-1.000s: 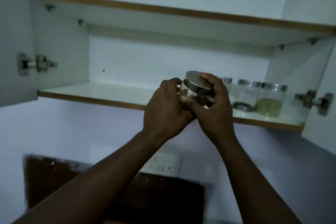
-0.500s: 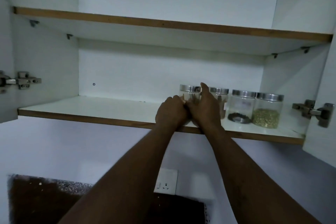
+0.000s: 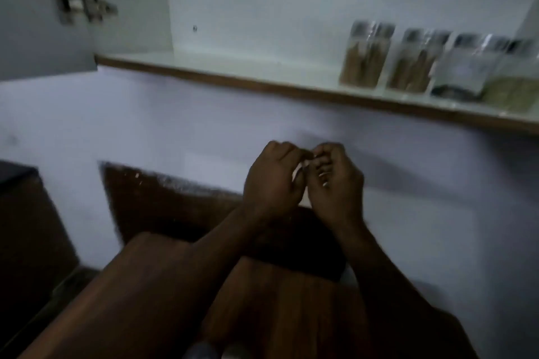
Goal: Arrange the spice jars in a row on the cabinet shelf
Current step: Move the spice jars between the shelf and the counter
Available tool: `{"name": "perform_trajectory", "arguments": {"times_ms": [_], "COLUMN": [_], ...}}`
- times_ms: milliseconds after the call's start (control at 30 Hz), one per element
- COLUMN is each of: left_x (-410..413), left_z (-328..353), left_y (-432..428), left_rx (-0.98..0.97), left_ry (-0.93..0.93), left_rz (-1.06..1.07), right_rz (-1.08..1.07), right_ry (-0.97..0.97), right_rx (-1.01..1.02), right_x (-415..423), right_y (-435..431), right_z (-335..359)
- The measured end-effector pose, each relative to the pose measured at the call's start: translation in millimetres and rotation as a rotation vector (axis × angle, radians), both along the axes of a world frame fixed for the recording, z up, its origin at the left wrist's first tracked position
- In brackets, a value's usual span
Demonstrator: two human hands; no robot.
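Four spice jars [image 3: 437, 63] are standing in a row on the cabinet shelf [image 3: 233, 79]; labels are blurring, unreadable. Below, left hand [image 3: 272, 181] and right hand [image 3: 335, 181] are curling loosely, holding nothing.

The frame is dim and smeared by motion, so fine detail is lost. At ten o'clock a metal door hinge [image 3: 87, 6] is fixed to the inner side of the cabinet's left wall. A small dark hole [image 3: 195, 28] marks the white back panel near eleven o'clock. A pale wall [image 3: 145, 114] fills the middle band from nine o'clock to three o'clock. Against it, around seven o'clock, stands a dark brown panel [image 3: 163, 207] with a speckled top edge. At nine o'clock, by the left border, sits a dark brown block [image 3: 26, 218] with a black top.
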State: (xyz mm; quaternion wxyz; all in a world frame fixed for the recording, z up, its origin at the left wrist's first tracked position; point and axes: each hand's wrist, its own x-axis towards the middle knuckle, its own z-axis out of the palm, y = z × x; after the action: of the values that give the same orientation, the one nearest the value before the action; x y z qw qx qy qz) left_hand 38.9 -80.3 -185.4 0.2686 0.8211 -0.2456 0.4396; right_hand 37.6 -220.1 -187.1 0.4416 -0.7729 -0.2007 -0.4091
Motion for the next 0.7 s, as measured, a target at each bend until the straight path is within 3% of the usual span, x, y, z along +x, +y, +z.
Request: {"name": "perform_trajectory", "arguments": {"times_ms": [200,333,533,700], "left_x": [-88,-126,-152,-153], "left_z": [-204,-295,-345,-357], "left_y": [74,89,90,74], "left_rx": [0.313,0.546,0.697,0.616], "left_ry": [0.617,1.08,1.114,1.008], "left_rz": [0.06,0.094,0.151,0.16], "right_rz": [0.196,0.193,0.172,0.104], "right_ry": [0.817,1.004,1.155,1.101], "right_rx": [-0.346,-0.524,-0.757,-0.954], "right_x": [-70,-117,-147,-148], "right_y": [42,57,78,85], "right_z": [-205,-278,-317,-324]}}
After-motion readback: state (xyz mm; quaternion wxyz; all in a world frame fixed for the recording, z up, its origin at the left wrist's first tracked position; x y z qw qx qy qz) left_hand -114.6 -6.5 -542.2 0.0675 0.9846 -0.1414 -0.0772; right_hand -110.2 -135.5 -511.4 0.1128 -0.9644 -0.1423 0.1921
